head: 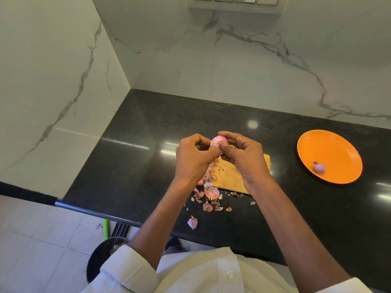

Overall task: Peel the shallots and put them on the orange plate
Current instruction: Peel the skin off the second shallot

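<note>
A pale pink shallot point(216, 142) is held above the far end of a wooden cutting board point(232, 176). My left hand point(193, 155) pinches its left side. My right hand point(241, 153) grips it from the right, thumb pressed on its front. Most of the shallot is hidden by my fingers. At the right of the counter stands the orange plate point(330, 149), with one peeled shallot point(318, 167) lying near its front rim.
Dry pink and brown shallot skins point(209, 193) lie scattered on the black counter point(137, 144) at the board's near left corner. One larger skin piece point(192, 222) rests near the counter's front edge. Marble walls enclose the back and left. A dark bin point(101, 259) stands on the floor below.
</note>
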